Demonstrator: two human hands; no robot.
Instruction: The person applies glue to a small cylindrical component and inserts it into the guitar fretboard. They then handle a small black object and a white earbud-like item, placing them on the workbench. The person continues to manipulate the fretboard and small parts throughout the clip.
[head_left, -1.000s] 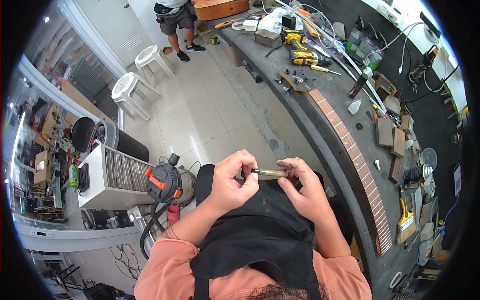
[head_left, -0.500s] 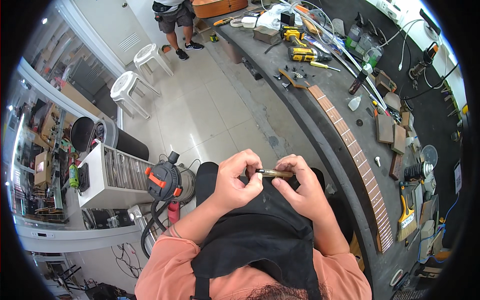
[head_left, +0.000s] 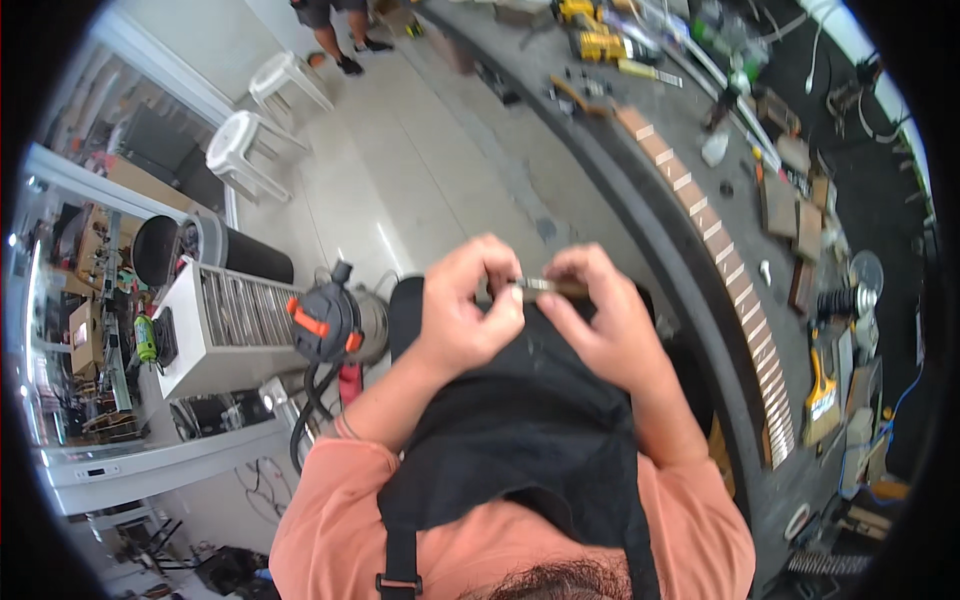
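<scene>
My left hand [head_left: 462, 312] and my right hand [head_left: 607, 318] meet in front of my black apron [head_left: 520, 400]. Between them is a small slim bar [head_left: 538, 285], pale and brownish with a darker left end, held level. The left thumb and fingers pinch its left end, while the right fingers grip the other end. Fingers cover both ends, and blur hides its exact kind. To the right, a guitar neck [head_left: 712, 243] with a fretted brown fingerboard lies along the edge of the dark workbench [head_left: 660, 225], touched by neither hand.
A yellow drill [head_left: 605, 46], wooden blocks [head_left: 777, 207] and a wide paintbrush [head_left: 823, 395] lie on the bench. A shop vacuum [head_left: 335, 322] and white rack [head_left: 225, 350] stand at left. White stools [head_left: 245, 150] and another person's legs [head_left: 340, 35] are farther off.
The whole view has shifted and blurred, with most surroundings now higher in the picture. Both hands still hold the slim bar; its middle now looks paler.
</scene>
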